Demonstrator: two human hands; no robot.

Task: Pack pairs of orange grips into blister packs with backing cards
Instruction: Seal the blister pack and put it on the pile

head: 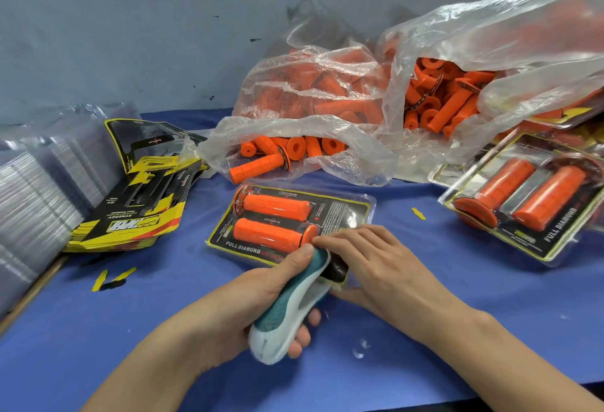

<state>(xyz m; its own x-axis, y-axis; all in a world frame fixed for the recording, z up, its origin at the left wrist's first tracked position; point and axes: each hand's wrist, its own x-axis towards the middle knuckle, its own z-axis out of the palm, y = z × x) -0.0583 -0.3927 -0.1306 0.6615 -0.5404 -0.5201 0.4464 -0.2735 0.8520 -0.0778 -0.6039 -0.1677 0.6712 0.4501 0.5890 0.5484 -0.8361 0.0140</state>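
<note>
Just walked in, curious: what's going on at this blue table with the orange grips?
A person is closing a blister pack that holds two orange grips over its backing card. The left hand grips what looks like a teal and white stapler at the pack's near edge, while the right hand rests on that corner. A second filled pack lies to the right; bags of loose grips sit behind.
</note>
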